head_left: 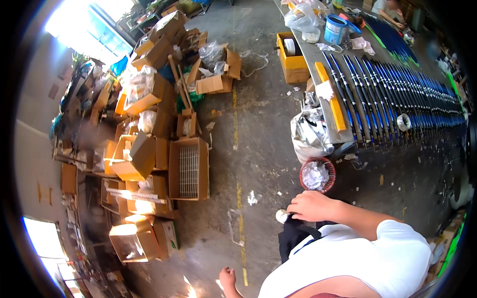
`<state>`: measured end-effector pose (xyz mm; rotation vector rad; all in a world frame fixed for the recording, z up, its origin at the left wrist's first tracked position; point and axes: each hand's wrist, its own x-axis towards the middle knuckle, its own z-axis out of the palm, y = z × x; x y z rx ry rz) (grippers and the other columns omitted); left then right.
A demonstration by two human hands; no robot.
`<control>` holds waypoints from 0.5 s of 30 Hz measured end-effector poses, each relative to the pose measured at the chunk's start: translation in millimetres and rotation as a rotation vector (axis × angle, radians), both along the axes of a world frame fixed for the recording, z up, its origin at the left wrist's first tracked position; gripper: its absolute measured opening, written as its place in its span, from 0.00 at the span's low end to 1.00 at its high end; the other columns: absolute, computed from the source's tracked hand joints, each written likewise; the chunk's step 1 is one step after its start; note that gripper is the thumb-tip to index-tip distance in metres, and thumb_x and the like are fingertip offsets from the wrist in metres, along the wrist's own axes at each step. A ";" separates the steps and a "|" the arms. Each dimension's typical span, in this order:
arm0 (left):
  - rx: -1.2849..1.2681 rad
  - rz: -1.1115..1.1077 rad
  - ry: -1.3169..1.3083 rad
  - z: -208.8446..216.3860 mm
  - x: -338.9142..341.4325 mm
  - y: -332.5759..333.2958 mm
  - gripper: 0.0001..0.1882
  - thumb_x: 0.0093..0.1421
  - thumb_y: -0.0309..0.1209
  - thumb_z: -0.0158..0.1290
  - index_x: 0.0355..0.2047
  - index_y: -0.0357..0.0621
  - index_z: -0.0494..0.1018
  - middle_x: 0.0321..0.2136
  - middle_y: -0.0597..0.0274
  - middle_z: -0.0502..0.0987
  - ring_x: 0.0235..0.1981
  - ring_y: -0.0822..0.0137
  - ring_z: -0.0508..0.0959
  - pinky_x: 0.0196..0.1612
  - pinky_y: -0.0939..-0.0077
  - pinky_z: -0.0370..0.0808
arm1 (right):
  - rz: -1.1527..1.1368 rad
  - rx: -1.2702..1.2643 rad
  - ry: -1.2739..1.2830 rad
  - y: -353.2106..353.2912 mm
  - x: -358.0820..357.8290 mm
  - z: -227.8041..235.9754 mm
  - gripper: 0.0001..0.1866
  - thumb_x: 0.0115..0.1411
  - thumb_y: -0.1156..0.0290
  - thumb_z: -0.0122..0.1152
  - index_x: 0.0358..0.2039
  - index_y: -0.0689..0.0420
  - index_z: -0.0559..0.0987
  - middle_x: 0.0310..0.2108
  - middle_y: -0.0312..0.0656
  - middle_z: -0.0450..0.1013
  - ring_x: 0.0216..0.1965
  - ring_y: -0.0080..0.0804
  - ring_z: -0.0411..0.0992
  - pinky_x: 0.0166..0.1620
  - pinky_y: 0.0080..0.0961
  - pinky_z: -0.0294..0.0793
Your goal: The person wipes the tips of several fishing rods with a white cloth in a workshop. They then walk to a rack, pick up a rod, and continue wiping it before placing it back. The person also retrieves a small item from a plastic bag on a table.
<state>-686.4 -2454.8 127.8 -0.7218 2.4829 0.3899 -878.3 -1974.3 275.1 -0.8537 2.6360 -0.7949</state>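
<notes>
Gripping a small white roll (282,215) at waist height, right hand (312,206) fingers curled around it against dark cloth (293,241). Left hand (228,278) hanging low, loosely curled, holding nothing. Probably carrying; next needing a turn toward the desk (318,59) of blue rods (397,94).

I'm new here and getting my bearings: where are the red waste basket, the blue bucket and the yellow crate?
red waste basket (303,169): head view, on its left rim.
blue bucket (334,31): head view, on its side wall.
yellow crate (295,64): head view, on its front wall.

Blue-and-black rods (397,99), a yellow crate (293,64), a red basket (318,175), brown cartons (189,169).
</notes>
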 end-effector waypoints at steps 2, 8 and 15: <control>-0.012 -0.036 0.039 7.2 -34.9 -17.5 0.19 0.53 0.36 0.60 0.43 0.39 0.76 0.33 0.51 0.81 0.40 0.53 0.79 0.44 0.62 0.75 | -0.048 0.119 -0.019 -10.8 -17.7 0.0 0.12 0.52 0.62 0.64 0.33 0.54 0.77 0.30 0.40 0.74 0.37 0.41 0.75 0.41 0.38 0.73; 0.282 -0.328 0.034 -17.8 -154.6 33.5 0.20 0.54 0.35 0.59 0.46 0.41 0.75 0.36 0.51 0.80 0.39 0.53 0.80 0.43 0.63 0.76 | -0.261 0.290 -0.186 -0.6 -64.3 -6.7 0.14 0.50 0.61 0.66 0.35 0.54 0.77 0.31 0.42 0.74 0.38 0.45 0.75 0.40 0.42 0.73; 0.549 -0.754 -0.064 -0.5 -314.4 135.1 0.18 0.54 0.29 0.56 0.46 0.42 0.75 0.36 0.50 0.80 0.38 0.54 0.80 0.41 0.67 0.76 | -0.441 0.262 -0.218 23.9 -126.5 -45.5 0.16 0.51 0.59 0.66 0.36 0.55 0.78 0.33 0.44 0.76 0.39 0.45 0.76 0.42 0.40 0.75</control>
